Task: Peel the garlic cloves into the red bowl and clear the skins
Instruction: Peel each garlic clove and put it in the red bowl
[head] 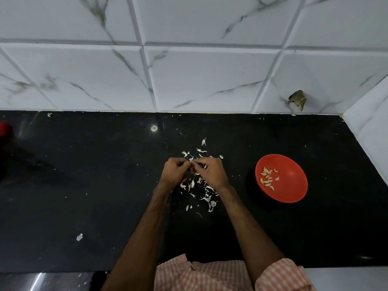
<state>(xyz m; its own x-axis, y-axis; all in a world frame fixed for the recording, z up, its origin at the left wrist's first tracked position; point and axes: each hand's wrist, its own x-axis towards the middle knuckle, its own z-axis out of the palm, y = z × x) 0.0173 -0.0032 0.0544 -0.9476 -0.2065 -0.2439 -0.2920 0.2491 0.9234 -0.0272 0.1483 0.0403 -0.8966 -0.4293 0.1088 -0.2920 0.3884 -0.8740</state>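
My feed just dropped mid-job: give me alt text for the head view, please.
The left hand and right hand pinch a garlic clove between them over a scatter of skins on the black counter. To the right sits the red bowl holding peeled cloves; a white tiled wall runs behind.

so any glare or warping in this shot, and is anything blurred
head view: one small glare spot on the black counter; the wide-angle lens bows the tile lines; the red thing at the left edge is blurred; left hand and right hand are fairly sharp, pinching a garlic clove.
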